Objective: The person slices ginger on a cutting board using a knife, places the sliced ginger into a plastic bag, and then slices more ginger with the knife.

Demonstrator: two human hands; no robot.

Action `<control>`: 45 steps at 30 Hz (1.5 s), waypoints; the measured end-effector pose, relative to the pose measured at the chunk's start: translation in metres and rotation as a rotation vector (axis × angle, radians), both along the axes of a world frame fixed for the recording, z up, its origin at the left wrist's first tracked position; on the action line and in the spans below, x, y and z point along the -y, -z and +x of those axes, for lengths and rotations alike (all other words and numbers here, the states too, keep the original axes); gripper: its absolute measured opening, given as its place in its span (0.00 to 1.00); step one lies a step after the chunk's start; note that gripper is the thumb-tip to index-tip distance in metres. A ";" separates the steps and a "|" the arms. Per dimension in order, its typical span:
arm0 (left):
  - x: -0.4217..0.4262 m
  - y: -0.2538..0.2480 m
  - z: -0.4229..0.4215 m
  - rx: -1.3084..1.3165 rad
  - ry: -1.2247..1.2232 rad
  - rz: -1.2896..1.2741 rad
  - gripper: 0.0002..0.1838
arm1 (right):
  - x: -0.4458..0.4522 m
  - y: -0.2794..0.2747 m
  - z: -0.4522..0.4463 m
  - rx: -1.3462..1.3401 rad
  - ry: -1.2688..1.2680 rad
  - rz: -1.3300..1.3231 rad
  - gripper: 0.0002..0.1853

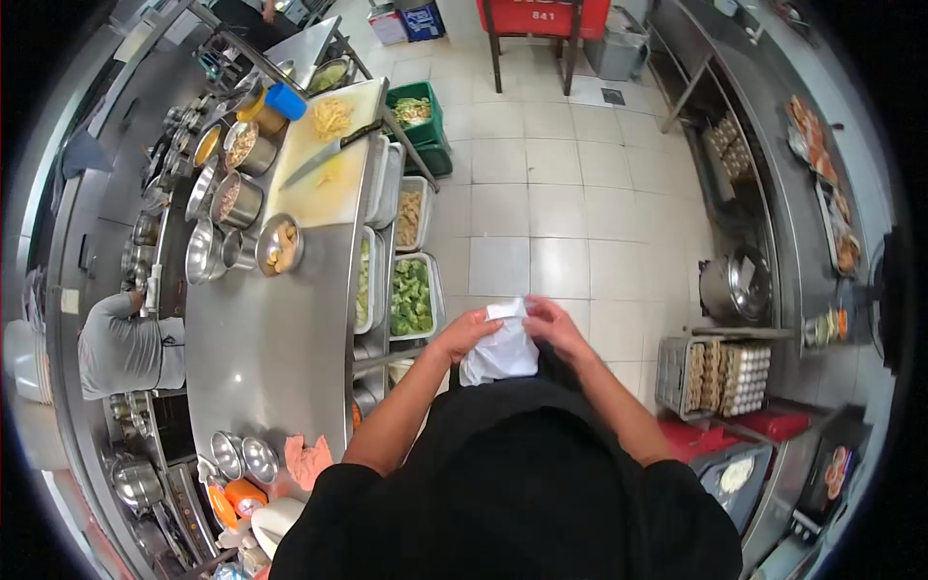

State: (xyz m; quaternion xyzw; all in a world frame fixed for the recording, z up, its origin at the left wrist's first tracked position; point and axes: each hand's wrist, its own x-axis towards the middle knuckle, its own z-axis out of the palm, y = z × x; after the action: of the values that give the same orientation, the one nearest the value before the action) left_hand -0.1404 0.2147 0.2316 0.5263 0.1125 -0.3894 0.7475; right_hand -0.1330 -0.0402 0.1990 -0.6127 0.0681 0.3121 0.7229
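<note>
You have a crumpled white bundle (500, 360) in front of your waist, above the tiled floor (556, 213); whether it is cloth or plastic you cannot tell from here. Your left hand (468, 332) is closed on its left edge, thumb and fingers gripping it. Your right hand (554, 326) is at its upper right edge, fingers half curled and slightly blurred, so you cannot tell whether they pinch it or only touch it. To your left runs the steel counter (280, 358). On its far part lies a cutting board (333, 205) with a knife (332, 155) across it and a heap of yellow strips (332, 117) beyond the blade. A bowl (279, 244) of cut pieces stands just beside the board's near end. A pink cloth (307, 461) lies at the counter's near end. Below the counter's right edge, a tub of greens (412, 298) sticks out. To your right are trays of eggs (744, 379).
</note>
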 end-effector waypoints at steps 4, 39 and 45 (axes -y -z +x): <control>-0.004 -0.026 0.071 0.074 -0.226 0.000 0.22 | 0.004 0.002 0.117 0.193 -0.120 -0.241 0.24; -0.262 -0.057 0.455 -0.053 -0.812 0.131 0.23 | -0.339 -0.021 0.662 -0.341 -0.967 0.407 0.13; -0.261 -0.059 0.459 -0.225 -0.988 0.327 0.24 | -0.397 -0.033 0.719 -0.413 -1.383 0.444 0.16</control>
State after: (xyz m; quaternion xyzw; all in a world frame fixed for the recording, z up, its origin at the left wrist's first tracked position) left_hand 0.3189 0.4761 0.2908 0.4754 0.4856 -0.0225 0.7333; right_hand 0.5861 0.3573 0.2325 -0.2848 -0.2624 0.8096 0.4411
